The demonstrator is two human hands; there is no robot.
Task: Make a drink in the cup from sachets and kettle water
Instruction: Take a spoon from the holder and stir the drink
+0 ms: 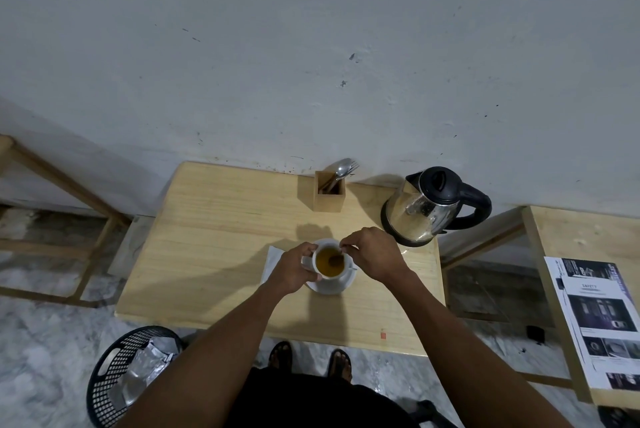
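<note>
A white cup full of yellow-brown drink stands on a white saucer in the middle of the wooden table. My left hand grips the cup's left side. Over the cup's right rim, my right hand pinches a spoon whose bowl dips into the drink. A steel kettle with a black lid and handle stands at the back right. A white sachet or napkin lies partly under my left hand.
A wooden holder with a spoon and fork stands by the wall. A black mesh bin holding silver wrappers sits on the floor at the lower left. Printed sheets lie on a second table at the right.
</note>
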